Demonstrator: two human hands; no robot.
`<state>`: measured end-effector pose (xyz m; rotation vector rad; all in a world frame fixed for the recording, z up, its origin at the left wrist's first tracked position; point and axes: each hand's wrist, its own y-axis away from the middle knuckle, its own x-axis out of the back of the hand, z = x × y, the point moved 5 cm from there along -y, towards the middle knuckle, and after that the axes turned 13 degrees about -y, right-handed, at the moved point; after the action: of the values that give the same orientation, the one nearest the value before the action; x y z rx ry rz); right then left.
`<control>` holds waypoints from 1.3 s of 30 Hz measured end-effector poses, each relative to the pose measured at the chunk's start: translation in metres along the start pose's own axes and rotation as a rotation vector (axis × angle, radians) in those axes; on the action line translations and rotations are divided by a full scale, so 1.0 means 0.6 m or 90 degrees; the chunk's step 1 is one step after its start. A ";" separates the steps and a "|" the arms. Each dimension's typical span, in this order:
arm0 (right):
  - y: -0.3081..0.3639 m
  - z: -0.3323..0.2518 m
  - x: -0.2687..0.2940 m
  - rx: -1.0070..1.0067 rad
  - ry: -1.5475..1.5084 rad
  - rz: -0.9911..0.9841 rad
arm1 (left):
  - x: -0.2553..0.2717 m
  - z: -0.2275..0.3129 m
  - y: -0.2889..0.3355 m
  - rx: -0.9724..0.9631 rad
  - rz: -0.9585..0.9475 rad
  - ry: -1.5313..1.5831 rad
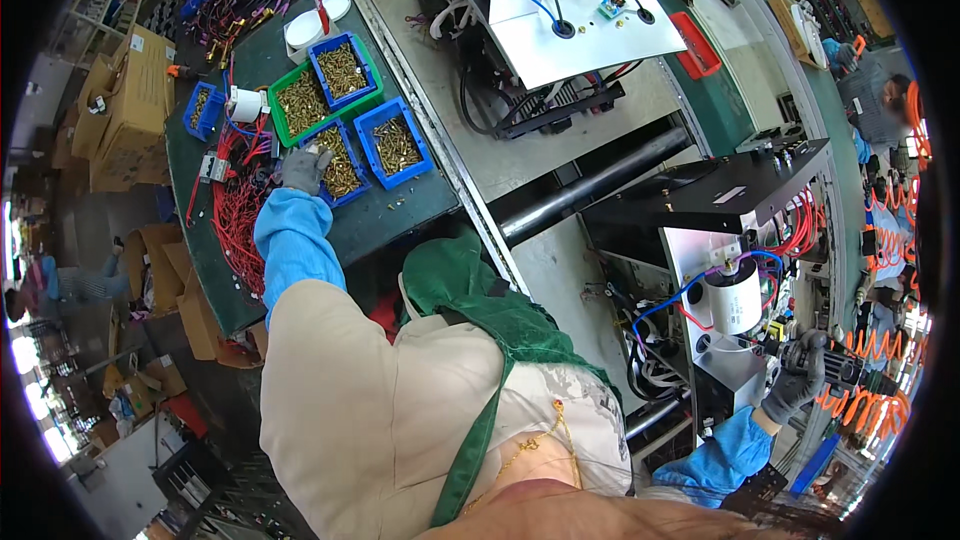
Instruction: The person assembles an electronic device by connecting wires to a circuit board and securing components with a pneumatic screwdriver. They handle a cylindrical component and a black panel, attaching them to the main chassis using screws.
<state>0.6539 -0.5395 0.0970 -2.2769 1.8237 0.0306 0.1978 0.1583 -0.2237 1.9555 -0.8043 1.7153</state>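
Note:
My left hand (303, 170), in a grey glove, reaches to the near-left edge of a blue bin (356, 196) of small brass-coloured screws (343, 166). Its fingers are curled at the screws, and what they pinch is too small to make out. Far to the right, my right hand (797, 380), in a dark glove, is closed around a black power screwdriver (846, 368). That tool lies level beside an upright metal panel carrying a white cylindrical capacitor (735, 298). Blue and red wires run around the capacitor.
Beside the left bin stand another blue bin (415, 170), a green bin (276, 118) and a bundle of red wires (240, 230). A white metal plate (600, 40) with a circuit board lies ahead. Orange coiled hoses (875, 342) hang at right. Another person (875, 100) is at far right.

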 end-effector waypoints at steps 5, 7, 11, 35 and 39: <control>0.008 -0.008 -0.026 0.026 0.042 -0.012 | 0.024 0.011 0.028 0.048 0.027 0.131; 0.002 -0.004 -0.025 0.022 0.043 -0.041 | -0.068 -0.016 0.035 0.224 -0.054 0.749; 0.001 -0.003 -0.015 0.015 0.029 -0.095 | -0.198 -0.101 0.024 0.158 0.050 0.595; 0.018 -0.017 -0.069 0.022 -0.139 -0.005 | 0.257 0.334 -0.001 -0.056 -0.442 1.650; 0.031 -0.024 -0.068 -0.005 -0.111 0.062 | 0.412 0.623 0.085 -0.432 -0.713 1.317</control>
<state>0.6247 -0.5066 0.1146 -2.1155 1.8445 0.2446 0.4610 -0.1593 -0.0406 -0.3951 0.4563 1.3175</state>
